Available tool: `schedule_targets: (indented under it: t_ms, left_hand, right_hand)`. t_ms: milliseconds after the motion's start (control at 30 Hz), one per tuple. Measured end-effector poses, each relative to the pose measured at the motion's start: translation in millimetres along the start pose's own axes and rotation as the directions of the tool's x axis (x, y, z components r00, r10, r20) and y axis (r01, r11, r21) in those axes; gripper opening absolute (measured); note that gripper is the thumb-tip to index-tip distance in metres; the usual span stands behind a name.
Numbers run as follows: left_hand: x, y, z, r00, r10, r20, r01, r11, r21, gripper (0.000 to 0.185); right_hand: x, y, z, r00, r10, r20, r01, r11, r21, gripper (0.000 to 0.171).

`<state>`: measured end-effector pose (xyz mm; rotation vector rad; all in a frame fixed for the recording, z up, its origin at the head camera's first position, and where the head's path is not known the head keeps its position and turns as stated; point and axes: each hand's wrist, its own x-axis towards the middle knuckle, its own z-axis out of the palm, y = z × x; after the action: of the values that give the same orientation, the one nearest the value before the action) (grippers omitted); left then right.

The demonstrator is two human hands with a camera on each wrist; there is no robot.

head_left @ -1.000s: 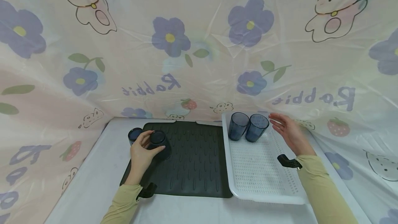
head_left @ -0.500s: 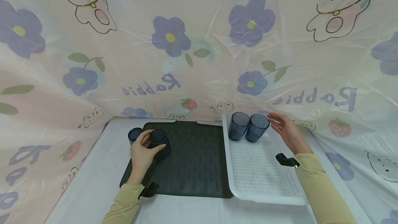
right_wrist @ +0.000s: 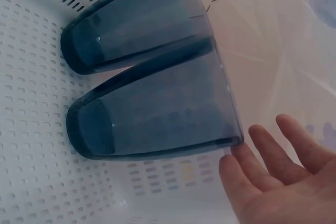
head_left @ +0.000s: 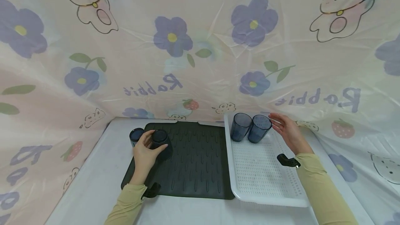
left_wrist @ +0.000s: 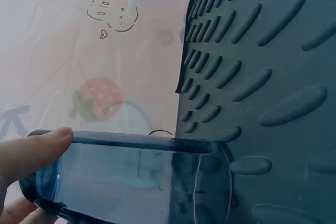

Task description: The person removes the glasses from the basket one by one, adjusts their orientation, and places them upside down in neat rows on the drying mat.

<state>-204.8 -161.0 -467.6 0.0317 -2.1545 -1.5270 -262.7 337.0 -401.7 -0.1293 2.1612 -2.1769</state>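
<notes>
My left hand (head_left: 144, 155) grips the base end of a dark blue drinking glass (head_left: 165, 151) between thumb and fingers. That glass stands upside down, its rim on the dark ribbed drying mat (head_left: 193, 173). Left of it, partly hidden behind the hand, is another blue glass (head_left: 136, 134). Inside the white perforated basket (head_left: 265, 173), two blue glasses stand upright side by side, one on the left (head_left: 240, 129) and one on the right (head_left: 258, 130). My right hand (head_left: 292, 133) has its fingers extended beside the right one's rim; a fingertip (right_wrist: 244, 153) seems to touch it.
The mat and basket stand edge to edge on a white-covered table (head_left: 93, 169). Behind and at both sides rises a plastic sheet (head_left: 203, 75) printed with flowers and rabbits. The basket's raised wall (head_left: 229, 162) borders the mat's right side.
My right hand has shifted very slightly left, closer to the right glass's rim. The left hand stays on the upside-down glass, and the glasses keep their places.
</notes>
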Motion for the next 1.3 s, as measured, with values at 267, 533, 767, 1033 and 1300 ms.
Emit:
schedule_targets:
  t_ms: [267, 533, 767, 1033, 1300]
  left_hand:
    - [-0.8, -2.6, -7.2, 0.997, -0.013, 0.072, 0.019, 0.997, -0.078, 0.064]
    - [-3.9, 22.1, -18.4, 0.991, -0.042, 0.126, 0.051, 0.996, -0.071, 0.058]
    - [-5.9, 36.9, -21.4, 0.989, -0.058, 0.138, 0.068, 0.995, -0.067, 0.054]
    - [-4.5, 36.6, -22.3, 0.984, -0.091, 0.152, 0.104, 0.991, -0.083, 0.054]
    - [-4.2, 36.1, -21.8, 0.982, -0.103, 0.155, 0.118, 0.989, -0.087, 0.055]
  right_hand:
    - [2.8, -0.4, 2.8, 1.000, 0.013, -0.017, -0.014, 1.000, -0.021, 0.062]
    - [4.1, 2.5, 3.2, 1.000, 0.001, -0.015, -0.002, 1.000, -0.020, 0.060]
    - [2.8, 2.0, 2.9, 1.000, -0.007, 0.020, 0.007, 1.000, 0.006, 0.060]
    - [7.3, 0.6, 3.6, 0.999, 0.031, 0.036, -0.029, 0.998, -0.057, 0.064]
    - [13.8, 1.7, 3.8, 0.996, 0.069, 0.060, -0.062, 0.991, -0.118, 0.065]
